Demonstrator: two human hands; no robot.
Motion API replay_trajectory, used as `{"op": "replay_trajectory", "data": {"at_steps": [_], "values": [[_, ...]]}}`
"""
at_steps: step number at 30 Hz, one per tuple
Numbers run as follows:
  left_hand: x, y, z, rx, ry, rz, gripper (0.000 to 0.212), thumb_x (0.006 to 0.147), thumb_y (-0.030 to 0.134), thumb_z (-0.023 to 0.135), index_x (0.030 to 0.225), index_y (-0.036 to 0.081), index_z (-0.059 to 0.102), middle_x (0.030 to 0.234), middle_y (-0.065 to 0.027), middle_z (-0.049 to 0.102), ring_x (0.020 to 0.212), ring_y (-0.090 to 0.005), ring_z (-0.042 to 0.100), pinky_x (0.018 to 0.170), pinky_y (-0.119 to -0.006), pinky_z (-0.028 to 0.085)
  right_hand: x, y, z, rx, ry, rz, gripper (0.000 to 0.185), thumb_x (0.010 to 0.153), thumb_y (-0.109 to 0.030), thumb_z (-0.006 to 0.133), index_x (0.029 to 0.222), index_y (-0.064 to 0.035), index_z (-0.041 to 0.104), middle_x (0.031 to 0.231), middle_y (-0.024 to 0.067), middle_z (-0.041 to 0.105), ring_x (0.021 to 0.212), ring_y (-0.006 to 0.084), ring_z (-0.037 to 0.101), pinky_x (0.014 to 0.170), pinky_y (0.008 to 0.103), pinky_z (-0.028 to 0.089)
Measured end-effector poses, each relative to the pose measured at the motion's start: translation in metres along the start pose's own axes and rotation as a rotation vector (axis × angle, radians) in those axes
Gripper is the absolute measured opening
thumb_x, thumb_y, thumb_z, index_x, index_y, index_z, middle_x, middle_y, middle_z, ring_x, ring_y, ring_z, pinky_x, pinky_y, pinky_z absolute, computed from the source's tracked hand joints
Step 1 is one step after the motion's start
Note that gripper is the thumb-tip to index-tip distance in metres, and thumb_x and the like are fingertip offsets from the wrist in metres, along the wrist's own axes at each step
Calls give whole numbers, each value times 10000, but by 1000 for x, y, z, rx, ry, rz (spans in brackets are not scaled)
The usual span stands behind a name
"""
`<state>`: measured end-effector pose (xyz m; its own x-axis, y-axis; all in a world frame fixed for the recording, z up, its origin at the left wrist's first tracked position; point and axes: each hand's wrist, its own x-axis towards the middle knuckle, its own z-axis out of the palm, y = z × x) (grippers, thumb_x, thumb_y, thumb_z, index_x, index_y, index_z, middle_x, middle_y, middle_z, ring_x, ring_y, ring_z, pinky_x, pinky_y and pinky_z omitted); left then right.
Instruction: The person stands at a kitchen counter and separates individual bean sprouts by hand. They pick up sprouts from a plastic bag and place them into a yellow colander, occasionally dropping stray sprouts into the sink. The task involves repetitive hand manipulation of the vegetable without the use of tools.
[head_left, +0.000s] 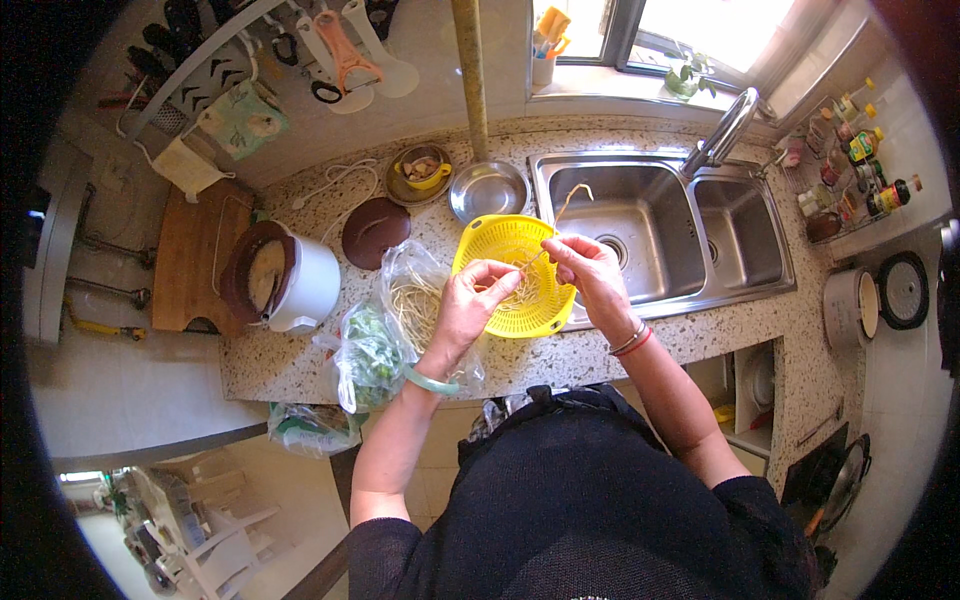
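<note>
A long, thin, pale root-like strand (571, 199) is pinched in my right hand (592, 277), its bent end sticking up past the fingers toward the sink. My left hand (480, 296) pinches the lower part of the same strand, thumb against forefinger. Both hands are over a yellow plastic colander (487, 234) that holds short pale pieces. Left of it, partly behind my left hand, a clear plastic bag (409, 289) lies open with more long strands inside. Another clear bag (369, 356) with leafy greens sits at the counter's front edge.
A double stainless-steel sink (645, 232) with a faucet (724, 135) adjoins the colander on the right. Behind stand a metal bowl (489, 191) and a yellow cup (429, 180). A brown round lid (376, 232), a white pot (313, 277) and a wooden cutting board (184, 262) are farther left.
</note>
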<state>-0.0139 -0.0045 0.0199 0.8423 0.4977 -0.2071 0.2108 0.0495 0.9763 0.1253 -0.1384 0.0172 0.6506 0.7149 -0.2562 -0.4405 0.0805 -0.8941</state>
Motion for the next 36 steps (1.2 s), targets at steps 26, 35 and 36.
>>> {"op": "replay_trajectory", "data": {"at_steps": [26, 35, 36], "values": [[12, -10, 16, -422, 74, -69, 139, 899, 165, 595, 889, 37, 647, 753, 44, 579, 636, -19, 481, 606, -169, 399, -20, -5, 33, -751, 95, -772, 79, 788, -39, 678, 849, -2, 644, 765, 72, 619, 589, 122, 567, 532, 234, 450], [12, -12, 6, -33, 73, 2, 207, 881, 164, 634, 988, -10, 666, 843, -19, 662, 747, -73, 595, 702, -208, 481, -7, 8, 16, -245, 18, -67, 208, 843, -220, 684, 934, -34, 678, 767, -24, 630, 656, 35, 528, 586, 186, 424], [11, -10, 7, 45, 91, 29, 207, 880, 165, 636, 982, -12, 668, 848, -25, 667, 753, -76, 600, 702, -212, 485, -7, 8, 18, -203, 57, -46, 188, 822, -202, 707, 899, -31, 688, 698, -34, 590, 582, 21, 469, 530, 156, 354]]}}
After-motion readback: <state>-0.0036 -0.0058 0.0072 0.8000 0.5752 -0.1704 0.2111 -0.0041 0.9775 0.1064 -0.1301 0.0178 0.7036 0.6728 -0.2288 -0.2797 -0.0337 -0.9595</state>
